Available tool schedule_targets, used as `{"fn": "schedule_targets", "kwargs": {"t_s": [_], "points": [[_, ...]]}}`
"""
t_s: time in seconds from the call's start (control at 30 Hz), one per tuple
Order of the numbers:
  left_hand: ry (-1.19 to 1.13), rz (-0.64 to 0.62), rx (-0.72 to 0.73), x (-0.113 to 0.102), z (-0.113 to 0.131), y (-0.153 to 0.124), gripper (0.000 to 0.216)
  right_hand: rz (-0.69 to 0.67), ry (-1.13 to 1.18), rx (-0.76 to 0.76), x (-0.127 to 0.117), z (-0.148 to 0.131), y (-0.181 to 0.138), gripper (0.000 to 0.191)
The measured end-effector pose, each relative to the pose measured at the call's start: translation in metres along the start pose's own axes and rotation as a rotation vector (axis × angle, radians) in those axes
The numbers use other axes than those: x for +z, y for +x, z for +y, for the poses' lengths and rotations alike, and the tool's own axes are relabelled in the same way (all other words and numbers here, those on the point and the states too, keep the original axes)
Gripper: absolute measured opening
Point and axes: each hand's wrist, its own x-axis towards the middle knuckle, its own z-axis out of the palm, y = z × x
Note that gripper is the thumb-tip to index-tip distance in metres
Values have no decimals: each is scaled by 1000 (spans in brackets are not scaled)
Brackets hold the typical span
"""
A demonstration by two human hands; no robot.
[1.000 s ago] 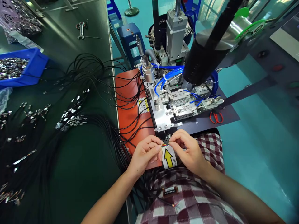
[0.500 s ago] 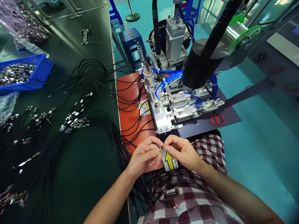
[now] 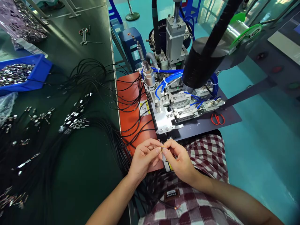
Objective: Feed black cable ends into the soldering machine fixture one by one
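Observation:
Thin coloured wires [image 3: 162, 147], one of them orange, show between my fingertips in front of the machine. My left hand [image 3: 145, 157] pinches them between thumb and forefinger. From the other side my right hand [image 3: 176, 154] grips the same wires, its thumb and forefinger almost touching the left fingertips. Most of the wire ends are hidden by the fingers. Below, a black cable with bared coloured ends [image 3: 175, 207] lies across the checked apron [image 3: 187, 197]. Beside my left hand, black cables [image 3: 117, 147] run over the orange-red plate [image 3: 130, 117].
A metal machine [image 3: 168, 109] with blue air tubes stands ahead. Red-handled scissors [image 3: 217, 119] rest on its dark base. On the table at left are a blue bin [image 3: 39, 75] of metal parts, connector ends [image 3: 76, 122] and a wrench [image 3: 83, 37]. A wire spool [image 3: 241, 32] hangs upper right.
My right hand has moved slightly left and tilted, its fingertips closing in on the left ones. It now covers more of the yellow arrow label. The left hand stays nearly in place.

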Motion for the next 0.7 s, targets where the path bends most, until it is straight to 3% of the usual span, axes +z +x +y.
{"fn": "schedule_targets", "kwargs": {"t_s": [0.4,0.7], "points": [[18,33,-9,4,0,0,17,115,-273,-145,-23,-8,5,3],[58,14,19,3,-3,0,18,74,-430,-267,-23,-13,6,10]]}}
